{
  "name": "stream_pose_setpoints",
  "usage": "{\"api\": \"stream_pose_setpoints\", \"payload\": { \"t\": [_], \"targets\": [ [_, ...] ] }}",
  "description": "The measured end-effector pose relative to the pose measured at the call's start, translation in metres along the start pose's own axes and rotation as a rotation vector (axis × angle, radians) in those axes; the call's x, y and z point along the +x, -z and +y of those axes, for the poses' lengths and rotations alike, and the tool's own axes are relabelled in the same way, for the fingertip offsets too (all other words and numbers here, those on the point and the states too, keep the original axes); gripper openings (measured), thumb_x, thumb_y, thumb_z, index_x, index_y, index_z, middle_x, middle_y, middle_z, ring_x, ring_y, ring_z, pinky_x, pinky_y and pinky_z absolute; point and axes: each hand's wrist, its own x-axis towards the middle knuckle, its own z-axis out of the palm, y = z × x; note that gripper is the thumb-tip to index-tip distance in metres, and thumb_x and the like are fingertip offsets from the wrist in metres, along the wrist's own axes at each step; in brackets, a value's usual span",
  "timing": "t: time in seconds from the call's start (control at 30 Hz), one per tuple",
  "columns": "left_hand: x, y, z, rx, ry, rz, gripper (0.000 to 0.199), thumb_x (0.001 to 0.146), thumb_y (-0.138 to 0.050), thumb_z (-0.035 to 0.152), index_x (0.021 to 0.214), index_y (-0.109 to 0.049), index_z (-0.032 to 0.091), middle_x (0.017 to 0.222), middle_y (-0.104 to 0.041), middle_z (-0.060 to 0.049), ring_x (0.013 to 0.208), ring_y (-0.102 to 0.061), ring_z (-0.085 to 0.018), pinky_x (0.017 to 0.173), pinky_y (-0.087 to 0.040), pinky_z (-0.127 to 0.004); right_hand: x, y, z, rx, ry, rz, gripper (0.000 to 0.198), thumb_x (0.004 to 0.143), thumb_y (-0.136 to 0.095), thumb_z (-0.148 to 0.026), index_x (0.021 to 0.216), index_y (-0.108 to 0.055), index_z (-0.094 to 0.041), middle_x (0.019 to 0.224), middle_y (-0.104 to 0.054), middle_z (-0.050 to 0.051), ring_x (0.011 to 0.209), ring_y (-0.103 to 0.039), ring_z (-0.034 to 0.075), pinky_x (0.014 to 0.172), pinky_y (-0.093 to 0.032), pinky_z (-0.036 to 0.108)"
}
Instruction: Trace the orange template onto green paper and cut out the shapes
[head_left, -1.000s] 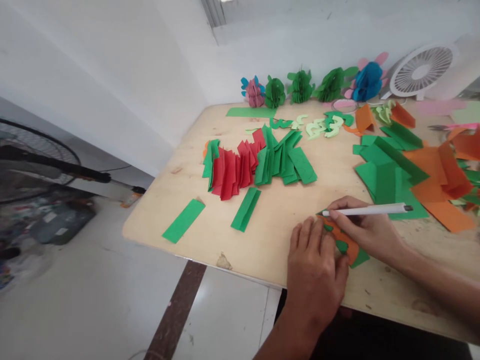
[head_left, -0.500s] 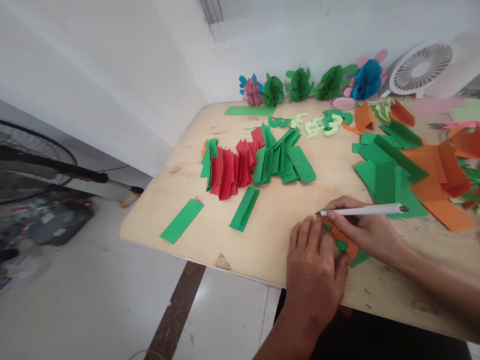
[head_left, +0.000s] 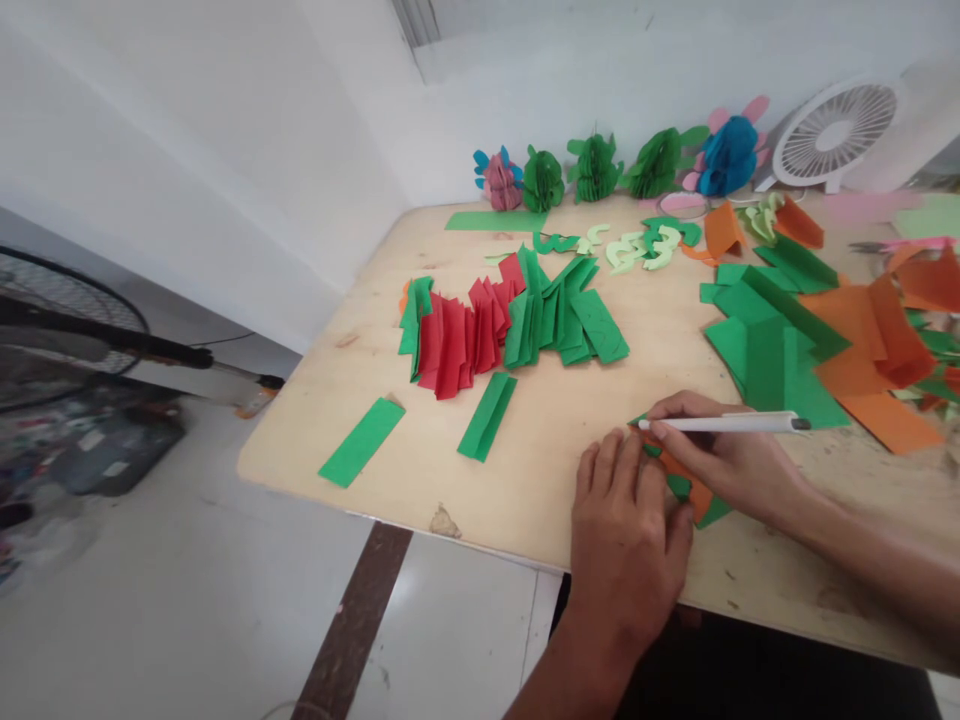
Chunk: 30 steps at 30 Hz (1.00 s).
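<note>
Pressing orange cutout [head_left: 694, 492] flat, left hand [head_left: 626, 540]; right hand [head_left: 731, 462] grips pen [head_left: 724, 424].

- White pen [head_left: 724, 424]: slim, dark-capped at its right end, lying nearly level, tip at the left on the paper's far corner; gripped in the right hand [head_left: 731, 462].
- Orange cut-out [head_left: 686, 480]: curved paper shape, flat on top of the green piece, largely hidden under both hands.
- Green paper piece [head_left: 712, 512]: flat on the worktop [head_left: 555, 430] near its front edge, pinned under the left hand [head_left: 626, 530]; corners showing.
</note>
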Motion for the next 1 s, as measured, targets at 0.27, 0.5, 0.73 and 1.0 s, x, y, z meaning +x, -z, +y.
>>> {"api": "stream_pose_setpoints", "payload": {
  "t": [0.27, 0.5, 0.73, 1.0],
  "targets": [
    [0.0, -0.001, -0.001, -0.002, -0.011, 0.01, 0.032, 0.085, -0.055, 0.027, 0.113, -0.057, 0.012, 0.132, -0.058, -0.013, 0.128, -0.046, -0.029, 0.108, -0.039, -0.051, -0.001, 0.003, -0.001, -0.004, 0.0, -0.002, 0.017, 0.09, -0.052, -0.034, 0.085, -0.061, -0.02, 0.07, -0.067, 0.002, 0.056, -0.058, 0.015, 0.049, -0.047, 0.025],
    [-0.001, -0.001, -0.002, 0.011, -0.019, 0.006, 0.03, 0.086, -0.055, 0.027, 0.112, -0.057, 0.013, 0.133, -0.058, -0.013, 0.128, -0.047, -0.029, 0.107, -0.041, -0.052, -0.005, 0.006, -0.002, -0.034, 0.009, 0.021, 0.016, 0.09, -0.051, -0.034, 0.084, -0.06, -0.022, 0.068, -0.064, 0.001, 0.054, -0.057, 0.014, 0.047, -0.045, 0.025],
    [-0.001, -0.003, -0.002, 0.026, -0.021, 0.013, 0.029, 0.086, -0.056, 0.028, 0.11, -0.057, 0.012, 0.132, -0.058, -0.014, 0.128, -0.047, -0.03, 0.107, -0.04, -0.052, -0.01, 0.007, 0.002, -0.068, 0.003, 0.01, 0.015, 0.091, -0.049, -0.033, 0.087, -0.059, -0.022, 0.073, -0.064, 0.001, 0.061, -0.058, 0.016, 0.052, -0.047, 0.027],
    [-0.002, -0.003, -0.002, 0.028, -0.025, 0.01, 0.03, 0.084, -0.057, 0.027, 0.111, -0.058, 0.014, 0.13, -0.058, -0.013, 0.127, -0.047, -0.03, 0.107, -0.04, -0.052, -0.016, 0.01, 0.003, -0.148, 0.002, 0.03, 0.018, 0.092, -0.049, -0.036, 0.088, -0.06, -0.022, 0.066, -0.062, 0.0, 0.05, -0.052, 0.014, 0.046, -0.042, 0.026]
  ]
}}
